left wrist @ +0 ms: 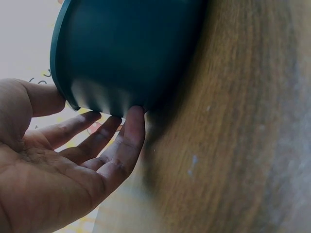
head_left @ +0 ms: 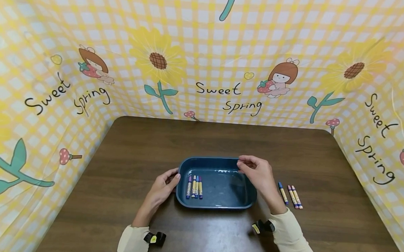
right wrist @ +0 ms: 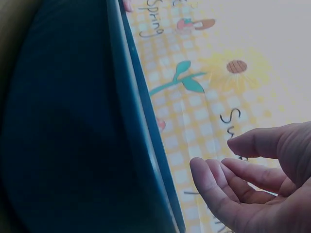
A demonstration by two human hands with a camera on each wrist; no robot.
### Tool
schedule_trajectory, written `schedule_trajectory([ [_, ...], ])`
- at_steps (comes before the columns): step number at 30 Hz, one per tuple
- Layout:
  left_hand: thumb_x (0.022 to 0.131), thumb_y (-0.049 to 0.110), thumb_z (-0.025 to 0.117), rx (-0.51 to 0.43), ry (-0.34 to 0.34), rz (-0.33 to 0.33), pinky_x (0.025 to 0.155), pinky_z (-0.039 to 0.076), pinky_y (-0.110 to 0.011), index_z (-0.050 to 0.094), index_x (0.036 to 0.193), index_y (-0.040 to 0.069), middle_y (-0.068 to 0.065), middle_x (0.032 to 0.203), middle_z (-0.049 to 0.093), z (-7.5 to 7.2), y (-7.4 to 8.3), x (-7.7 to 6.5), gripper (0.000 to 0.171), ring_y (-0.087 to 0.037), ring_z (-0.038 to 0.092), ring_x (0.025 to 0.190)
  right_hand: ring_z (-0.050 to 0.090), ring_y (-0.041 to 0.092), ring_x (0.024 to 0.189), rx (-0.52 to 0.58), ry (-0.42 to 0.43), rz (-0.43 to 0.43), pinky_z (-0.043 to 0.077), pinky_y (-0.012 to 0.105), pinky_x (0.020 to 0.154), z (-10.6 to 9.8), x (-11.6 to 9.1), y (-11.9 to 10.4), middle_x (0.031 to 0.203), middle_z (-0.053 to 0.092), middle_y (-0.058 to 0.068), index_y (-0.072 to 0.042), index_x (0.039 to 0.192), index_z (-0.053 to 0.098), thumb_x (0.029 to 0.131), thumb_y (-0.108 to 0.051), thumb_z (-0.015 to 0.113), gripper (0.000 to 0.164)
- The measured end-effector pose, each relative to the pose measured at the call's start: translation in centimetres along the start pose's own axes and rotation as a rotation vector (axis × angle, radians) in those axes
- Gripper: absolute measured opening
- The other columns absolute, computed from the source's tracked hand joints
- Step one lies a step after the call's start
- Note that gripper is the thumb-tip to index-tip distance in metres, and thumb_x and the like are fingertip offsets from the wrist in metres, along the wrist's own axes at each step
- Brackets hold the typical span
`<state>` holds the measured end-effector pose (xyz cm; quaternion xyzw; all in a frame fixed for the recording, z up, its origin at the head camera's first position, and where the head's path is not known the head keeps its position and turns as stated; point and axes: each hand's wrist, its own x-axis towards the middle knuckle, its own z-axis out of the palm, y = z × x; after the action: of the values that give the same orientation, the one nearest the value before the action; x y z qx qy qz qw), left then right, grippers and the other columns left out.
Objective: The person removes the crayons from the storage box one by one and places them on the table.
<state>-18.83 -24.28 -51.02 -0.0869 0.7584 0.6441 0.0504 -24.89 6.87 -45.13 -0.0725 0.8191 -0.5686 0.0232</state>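
A dark blue rectangular tray (head_left: 219,207) rests on the table. My left hand (head_left: 164,186) grips its left end, the thumb at the rim and the fingertips against the outer wall (left wrist: 121,53). Several crayons (head_left: 194,187) in yellow wrappers, with purple and blue ends, lie side by side in the tray's left part. Over the back right corner of the tray is my right hand (head_left: 258,174), its fingers loosely bent with nothing between them. The right wrist view shows that hand (right wrist: 257,179) apart from the tray's rim (right wrist: 141,126).
Right of the tray, a blue crayon (head_left: 283,193) and two purplish crayons (head_left: 295,197) lie on the brown wooden table (head_left: 119,204). A yellow checked cloth (head_left: 217,59) with flowers and lettering walls the table at the back and sides.
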Motion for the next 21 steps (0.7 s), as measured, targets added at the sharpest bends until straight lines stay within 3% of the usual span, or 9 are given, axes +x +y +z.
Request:
schedule_trajectory([
  [6, 0.106, 0.017, 0.055, 0.014, 0.002, 0.001, 0.073, 0.057, -0.022, 0.051, 0.144, -0.004, -0.027, 0.128, 0.063, 0.0, -0.1, 0.0, 0.043, -0.021, 0.064, 0.101, 0.074, 0.031, 0.089, 0.018, -0.051, -0.019, 0.062, 0.035, 0.077, 1.7, 0.2, -0.3, 0.104, 0.074, 0.019, 0.003, 0.117, 0.072, 0.096, -0.010, 0.070, 0.025],
  [16, 0.106, 0.018, 0.055, 0.039, 0.009, 0.005, 0.072, 0.054, -0.018, 0.052, 0.143, -0.003, -0.026, 0.127, 0.063, 0.0, -0.2, -0.1, 0.043, -0.021, 0.062, 0.100, 0.072, 0.040, 0.091, 0.085, -0.127, -0.026, 0.061, 0.047, 0.082, 4.5, 0.5, -1.1, 0.104, 0.074, 0.023, 0.009, 0.117, 0.070, 0.094, -0.006, 0.071, 0.028],
  [21, 0.106, 0.016, 0.054, 0.019, 0.008, 0.006, 0.072, 0.055, -0.018, 0.052, 0.143, -0.004, -0.028, 0.127, 0.062, 0.1, 0.0, 0.0, 0.042, -0.022, 0.063, 0.100, 0.074, 0.031, 0.085, 0.067, -0.162, -0.006, 0.061, 0.047, 0.082, 5.4, 0.4, -1.6, 0.104, 0.074, 0.019, 0.006, 0.117, 0.071, 0.094, -0.008, 0.071, 0.027],
])
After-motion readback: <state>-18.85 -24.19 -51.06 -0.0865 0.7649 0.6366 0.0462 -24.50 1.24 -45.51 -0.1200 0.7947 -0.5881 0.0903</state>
